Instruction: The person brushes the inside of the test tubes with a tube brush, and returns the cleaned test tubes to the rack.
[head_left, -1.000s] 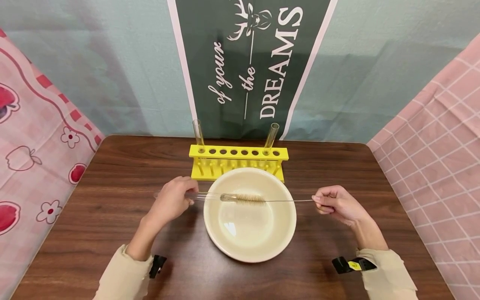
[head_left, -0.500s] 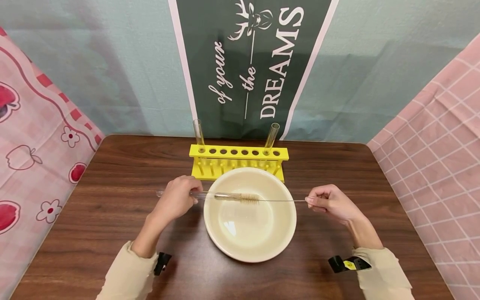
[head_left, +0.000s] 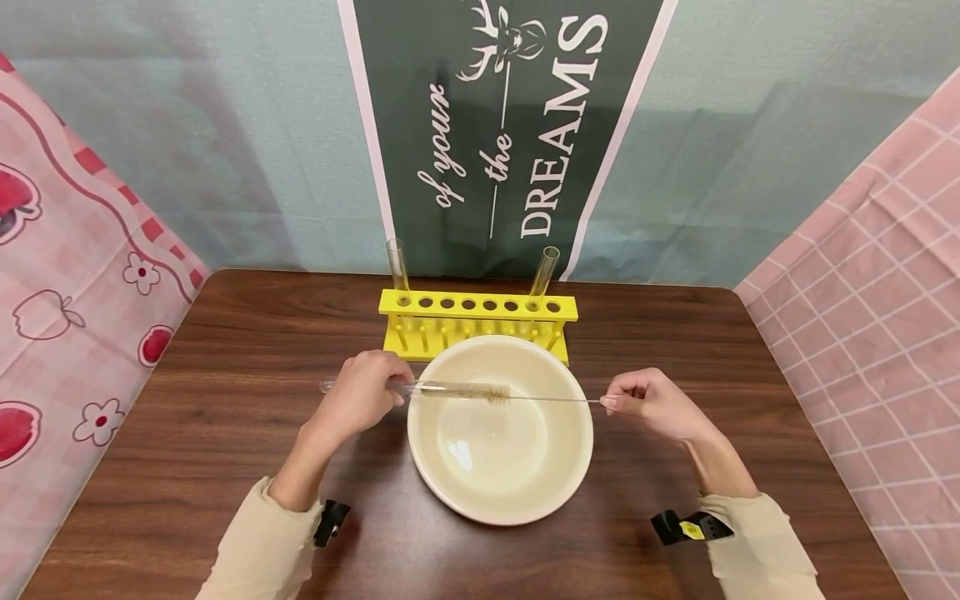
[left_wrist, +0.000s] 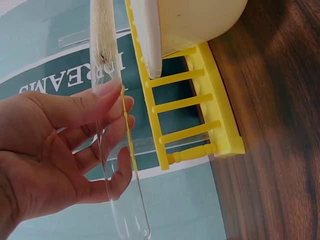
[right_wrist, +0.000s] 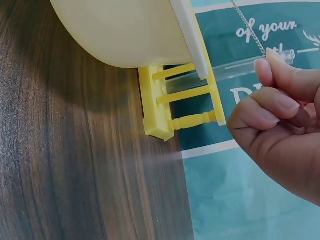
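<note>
My left hand (head_left: 367, 390) grips a clear glass test tube (left_wrist: 127, 210) that lies level, its mouth toward the right over the cream bowl (head_left: 498, 512). In the left wrist view the thumb and fingers curl round the glass. A test tube brush (head_left: 498, 393) with pale bristles sits mostly inside the tube; its bristle end nearest the wire sticks out of the mouth. Right of the bowl, my right hand (head_left: 660, 407) pinches the brush's thin twisted wire handle (right_wrist: 248, 26) between thumb and forefinger.
Behind the bowl stands a yellow test tube rack (head_left: 480, 310) with one glass tube (head_left: 399, 271) near its left end and another tube (head_left: 543, 275) near its right. Dark wooden table (head_left: 660, 325) surrounds them. Patterned cloths hang at the back and sides.
My right hand has moved left, pushing the brush deeper into the tube, so fewer bristles show outside. The left hand has shifted slightly right with the tube.
</note>
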